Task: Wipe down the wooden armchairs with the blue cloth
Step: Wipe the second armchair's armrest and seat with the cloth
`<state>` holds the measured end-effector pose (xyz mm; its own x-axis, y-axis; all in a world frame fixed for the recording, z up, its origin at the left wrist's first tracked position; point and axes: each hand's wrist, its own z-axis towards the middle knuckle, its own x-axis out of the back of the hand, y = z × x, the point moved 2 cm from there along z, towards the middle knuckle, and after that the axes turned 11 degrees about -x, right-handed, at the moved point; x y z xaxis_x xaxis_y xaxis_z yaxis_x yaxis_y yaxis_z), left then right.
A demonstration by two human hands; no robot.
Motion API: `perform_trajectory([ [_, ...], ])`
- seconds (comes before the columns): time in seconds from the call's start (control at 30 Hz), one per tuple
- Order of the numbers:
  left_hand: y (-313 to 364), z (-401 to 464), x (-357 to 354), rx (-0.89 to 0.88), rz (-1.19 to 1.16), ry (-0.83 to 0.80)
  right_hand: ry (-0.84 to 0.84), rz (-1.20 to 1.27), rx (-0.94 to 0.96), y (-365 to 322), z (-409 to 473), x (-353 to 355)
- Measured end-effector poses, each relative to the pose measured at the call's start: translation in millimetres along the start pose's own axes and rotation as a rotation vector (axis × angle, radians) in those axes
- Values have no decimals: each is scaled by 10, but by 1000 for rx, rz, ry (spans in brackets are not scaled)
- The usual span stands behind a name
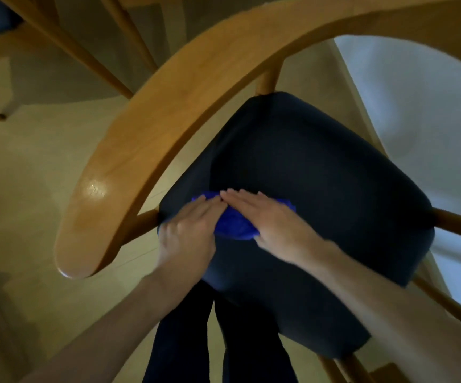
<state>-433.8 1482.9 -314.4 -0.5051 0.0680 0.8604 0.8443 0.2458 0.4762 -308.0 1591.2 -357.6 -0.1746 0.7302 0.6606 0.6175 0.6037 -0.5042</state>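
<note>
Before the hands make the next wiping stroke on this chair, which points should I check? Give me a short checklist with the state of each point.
1. Blue cloth lies on the dark seat cushion: ok.
2. Left hand presses flat on the cloth: ok.
3. Right hand presses flat on the cloth: ok.
4. Cloth spread out flat: not ok, it is bunched between the hands.
5. Curved wooden armrest already wiped: cannot tell.
6. Cloth clean enough: cannot tell.
</note>
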Motion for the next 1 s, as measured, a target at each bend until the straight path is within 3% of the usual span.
perform_trajectory([
  [0.17, 0, 122, 80, 170, -128, 172, 352, 37, -1, 65, 393, 563],
  [0.27, 6, -192, 22, 327, -258, 124, 491, 132, -213, 87, 834, 778],
  [0.33, -36, -480, -9, 254, -222, 44, 511, 139, -393, -9, 1076, 715],
  [0.43, -215, -736, -115, 30, -72, -63, 451, -68, -350, -304, 1092, 315],
  [0.6, -611, -824, -58, 103, -51, -20, 156, 29, -98, -617, 224, -473],
  [0.77, -728, -928, 29, 89, -83, 16, -84, 117, -23, -658, -404, -658],
  [0.87, -804, -1003, 21, 188, -103, 34, 161, 388, -198, -609, -228, -266],
  [0.93, -827, -1061, 14, 193, -91, 53, 413, 306, -242, -573, 96, 91],
  [1.0, -812, -1119, 14, 179, -90, 58, 551, 187, -285, -550, 505, 362],
])
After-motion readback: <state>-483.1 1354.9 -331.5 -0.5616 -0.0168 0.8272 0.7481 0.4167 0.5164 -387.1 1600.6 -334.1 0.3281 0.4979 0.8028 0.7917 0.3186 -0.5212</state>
